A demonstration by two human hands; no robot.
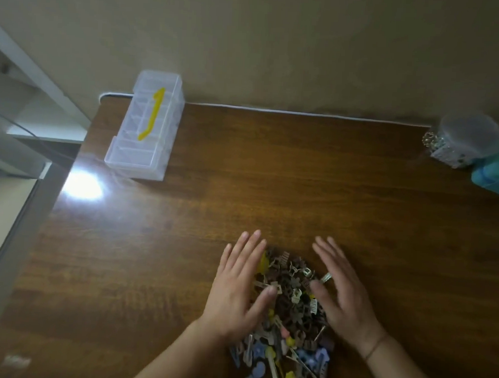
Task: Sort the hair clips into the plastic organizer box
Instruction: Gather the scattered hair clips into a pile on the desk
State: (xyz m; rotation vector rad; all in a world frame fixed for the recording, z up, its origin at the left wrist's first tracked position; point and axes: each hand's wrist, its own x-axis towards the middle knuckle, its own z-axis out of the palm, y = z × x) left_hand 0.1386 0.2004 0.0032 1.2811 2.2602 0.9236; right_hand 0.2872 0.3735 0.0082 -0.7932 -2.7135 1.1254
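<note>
A heap of small hair clips (289, 315) in brown, beige, blue and yellow lies on the wooden table (182, 243) near its front edge. My left hand (238, 289) rests flat on the heap's left side, fingers straight. My right hand (339, 294) lies with straight fingers along the heap's right side. The clear plastic organizer box (147, 125) with a yellow latch stands closed at the table's far left corner, well away from both hands.
A clear lidded jar (465, 136) with sparkly items and a teal object (496, 173) stand at the far right edge. A white cable (290, 112) runs along the wall. A bright light reflection (82, 186) sits on the left of the table.
</note>
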